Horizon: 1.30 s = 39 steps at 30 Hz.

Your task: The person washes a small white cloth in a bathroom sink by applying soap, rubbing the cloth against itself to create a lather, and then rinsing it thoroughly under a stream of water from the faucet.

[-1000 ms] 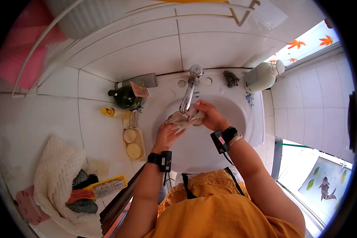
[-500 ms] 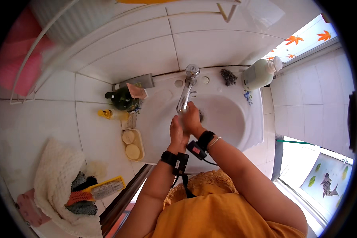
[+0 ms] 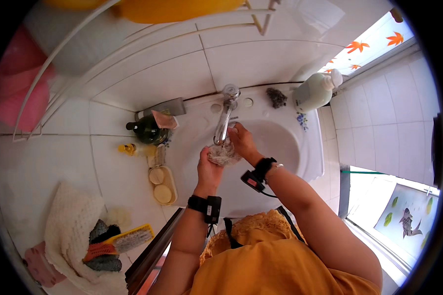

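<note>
Far left, on the white tiled ledge: cream knitted cloth (image 3: 66,231), with a yellow-backed scrub brush (image 3: 128,238) lying beside it. Next right: small yellow bottle (image 3: 129,148) on its side, then a soap dish (image 3: 162,184) holding two round pale soaps, and a dark green bottle (image 3: 147,130) at the sink's left rim. White sink (image 3: 285,142), chrome tap (image 3: 225,115) at its back centre.

Left hand (image 3: 209,169): over the basin, fingers closed around a wet, pale crumpled cloth (image 3: 224,153) directly beneath the tap spout. Black band on the wrist.

Right hand (image 3: 242,141): fingers curled onto the same cloth from the far side, touching it. Black band on this wrist also.

Back rim, right of tap: dark scouring pad (image 3: 277,97), then a pale green dispenser bottle (image 3: 316,92) at the corner.
</note>
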Tool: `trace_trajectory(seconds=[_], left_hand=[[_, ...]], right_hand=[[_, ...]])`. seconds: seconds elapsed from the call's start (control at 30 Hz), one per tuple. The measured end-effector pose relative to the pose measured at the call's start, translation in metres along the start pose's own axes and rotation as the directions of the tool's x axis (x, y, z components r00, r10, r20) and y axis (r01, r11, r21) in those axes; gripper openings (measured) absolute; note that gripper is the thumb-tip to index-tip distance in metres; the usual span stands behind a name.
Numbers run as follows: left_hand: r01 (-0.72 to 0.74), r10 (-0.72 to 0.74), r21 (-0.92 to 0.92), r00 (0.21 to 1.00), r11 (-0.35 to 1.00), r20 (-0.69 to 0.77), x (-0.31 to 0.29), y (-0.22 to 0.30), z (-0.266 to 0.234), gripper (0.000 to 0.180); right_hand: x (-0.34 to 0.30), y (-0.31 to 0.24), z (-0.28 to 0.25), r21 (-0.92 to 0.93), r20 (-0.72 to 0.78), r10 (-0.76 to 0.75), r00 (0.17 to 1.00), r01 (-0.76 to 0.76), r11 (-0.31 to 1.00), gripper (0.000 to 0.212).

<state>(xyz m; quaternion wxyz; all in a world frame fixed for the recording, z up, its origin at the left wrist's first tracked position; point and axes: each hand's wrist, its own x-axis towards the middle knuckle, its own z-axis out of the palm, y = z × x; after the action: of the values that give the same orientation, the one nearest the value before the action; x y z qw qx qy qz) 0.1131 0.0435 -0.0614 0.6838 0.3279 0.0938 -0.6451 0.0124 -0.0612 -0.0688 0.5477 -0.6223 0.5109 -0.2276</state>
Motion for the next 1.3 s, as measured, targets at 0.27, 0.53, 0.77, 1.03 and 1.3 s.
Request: trace_trajectory(seconds=[0.27, 0.53, 0.77, 1.03, 1.3], left_hand=[[0.124, -0.111, 0.144, 0.989, 0.982, -0.098, -0.006, 0.011, -0.004, 0.026], [0.243, -0.240, 0.026, 0.968, 0.970, -0.076, -0.011, -0.001, 0.001, 0.035], [0.102, -0.043, 0.203, 0.960, 0.974, -0.275, 0.000, 0.000, -0.041, 0.028], [-0.060, 0.097, 0.144, 0.960, 0.988, -0.264, 0.005, -0.027, 0.019, 0.028], [-0.039, 0.106, 0.241, 0.956, 0.970, -0.272, 0.012, -0.017, 0.007, 0.021]], right_hand=[[-0.049, -0.021, -0.004, 0.148, 0.444, -0.215, 0.870, 0.166, 0.975, 0.035], [-0.013, 0.023, 0.000, 0.700, 0.602, 0.186, 0.777, -0.625, 0.347, 0.027], [-0.028, 0.007, 0.001, 0.837, 0.393, 0.167, 0.904, -0.427, 0.341, 0.018], [-0.053, -0.002, 0.038, 0.021, -0.101, -0.237, 0.966, 0.240, 0.971, 0.019], [-0.025, 0.013, 0.035, 0.563, 0.134, 0.231, 0.964, -0.266, 0.783, 0.012]])
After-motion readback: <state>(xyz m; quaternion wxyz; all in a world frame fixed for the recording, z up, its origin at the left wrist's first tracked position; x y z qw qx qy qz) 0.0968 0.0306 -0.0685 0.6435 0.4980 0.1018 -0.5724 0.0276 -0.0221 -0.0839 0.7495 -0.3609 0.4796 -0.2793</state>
